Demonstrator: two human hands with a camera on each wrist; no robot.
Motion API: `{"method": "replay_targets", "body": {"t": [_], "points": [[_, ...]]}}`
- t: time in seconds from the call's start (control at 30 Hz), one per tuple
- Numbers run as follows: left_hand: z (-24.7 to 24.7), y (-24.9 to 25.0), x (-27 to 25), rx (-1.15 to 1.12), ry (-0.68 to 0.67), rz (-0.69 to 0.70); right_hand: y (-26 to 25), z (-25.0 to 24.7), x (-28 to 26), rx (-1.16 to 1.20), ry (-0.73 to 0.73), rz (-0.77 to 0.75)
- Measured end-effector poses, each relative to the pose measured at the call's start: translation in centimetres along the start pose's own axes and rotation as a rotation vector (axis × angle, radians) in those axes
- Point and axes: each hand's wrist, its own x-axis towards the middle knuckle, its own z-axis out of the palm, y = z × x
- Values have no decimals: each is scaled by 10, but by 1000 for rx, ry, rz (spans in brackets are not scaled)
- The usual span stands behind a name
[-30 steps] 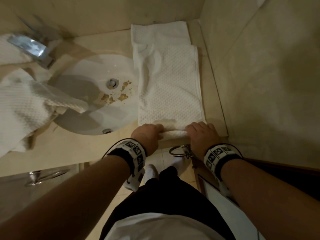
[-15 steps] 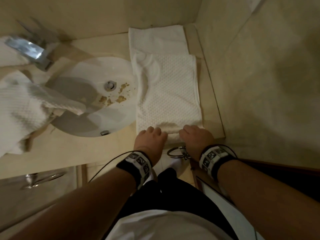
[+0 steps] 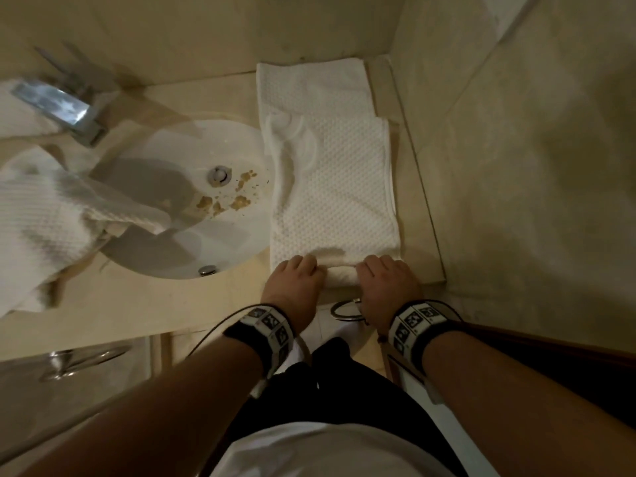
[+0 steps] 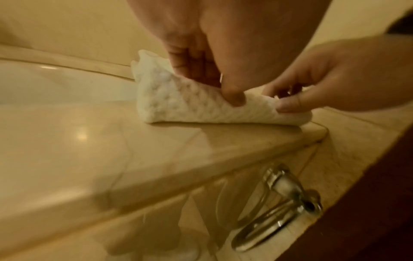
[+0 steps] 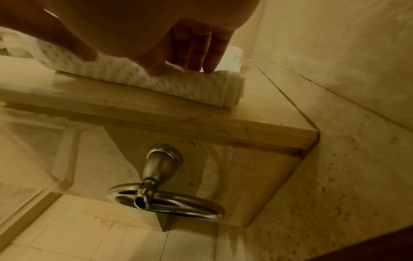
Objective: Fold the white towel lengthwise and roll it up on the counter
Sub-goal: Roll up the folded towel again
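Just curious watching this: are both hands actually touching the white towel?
Touching. The left wrist view shows the left hand and right hand pinching the white towel roll's near edge.

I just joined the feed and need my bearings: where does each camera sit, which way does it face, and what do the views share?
Head: worn on the head, looking down at the counter, sink and white towel; both forearms, left hand and right hand show.
Left wrist: low by the counter edge, facing along the fingers across the roll; left hand close, right hand beyond.
Right wrist: below the counter edge, facing up at the roll's end and the towel ring; right hand only.
Shared: all three show the towel and ring.
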Motion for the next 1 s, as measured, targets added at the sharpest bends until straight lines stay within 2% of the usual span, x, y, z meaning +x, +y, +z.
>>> {"method": "replay_targets", "body": {"t": [0.1,0.2,0.33,0.47,0.6,0.7,0.83,0.93,1.0], "points": [[-7,-13,19,-130,3,-32,4,1,6,39,33,67],[-10,-17,28,-269,49,-148,10,-1,17,104,113,110],[-6,0,22,-121,153,-193,6,-2,26,94,215,84],[11,29,10,-88,52,-232,0,10,22,42,298,85],[27,19,11,-80,2,-181,-3,22,23,75,274,153],[17,7,26,-48,42,-146,0,20,37,160,199,208],[10,-2,42,-122,194,-165,13,14,59,256,159,167],[7,-6,52,-106,169,-190,16,8,68,228,186,148],[7,-5,58,-89,157,-218,15,8,67,154,240,68]]}}
